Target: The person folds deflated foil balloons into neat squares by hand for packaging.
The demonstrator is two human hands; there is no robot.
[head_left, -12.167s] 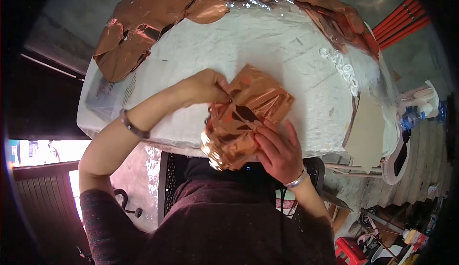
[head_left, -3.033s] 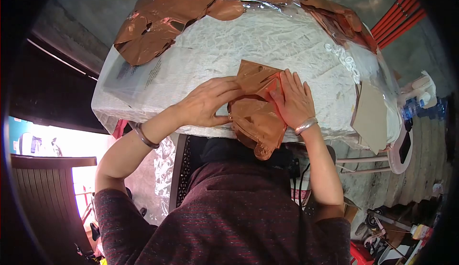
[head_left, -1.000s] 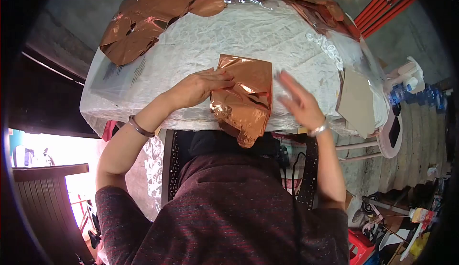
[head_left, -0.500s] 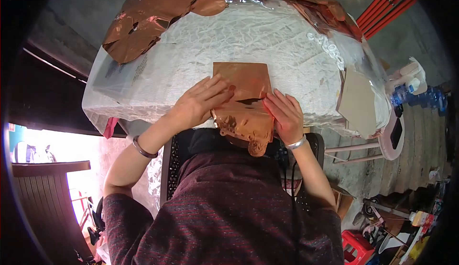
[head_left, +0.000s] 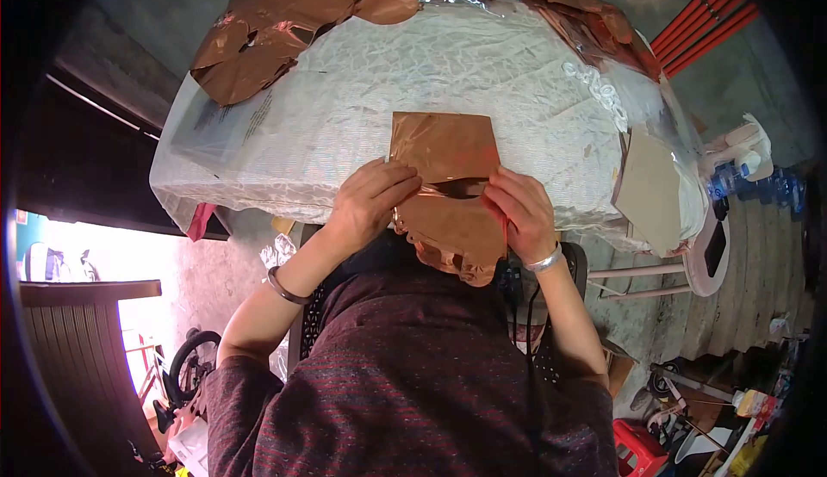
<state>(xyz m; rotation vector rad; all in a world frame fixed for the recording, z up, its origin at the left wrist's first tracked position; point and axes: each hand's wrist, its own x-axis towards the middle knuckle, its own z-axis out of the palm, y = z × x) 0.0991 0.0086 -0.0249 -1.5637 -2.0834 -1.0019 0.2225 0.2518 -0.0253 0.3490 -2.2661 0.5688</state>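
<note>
A flat copper-coloured foil piece (head_left: 446, 145) lies partly on the white-covered table, and its lower part with a scalloped edge hangs over the front edge toward my lap. A dark gap, like a slit or fold opening, runs across its middle. My left hand (head_left: 366, 206) is closed on the foil's left side, fingertips at the left end of the gap. On the opposite side, my right hand (head_left: 523, 210) pinches the right edge at about the same height. Both thumbs are mostly hidden.
More copper foil pieces (head_left: 301, 12) lie along the table's far edge. On the right are white curled loops (head_left: 599, 89) and a beige sheet (head_left: 650, 193). A stool (head_left: 711, 253) and clear blue bottles (head_left: 775, 184) stand beyond the table (head_left: 345, 107).
My left hand has gone from lying flat on the foil to gripping its left side. The fingers of my right hand have curled round the right edge. The gap looks wider.
</note>
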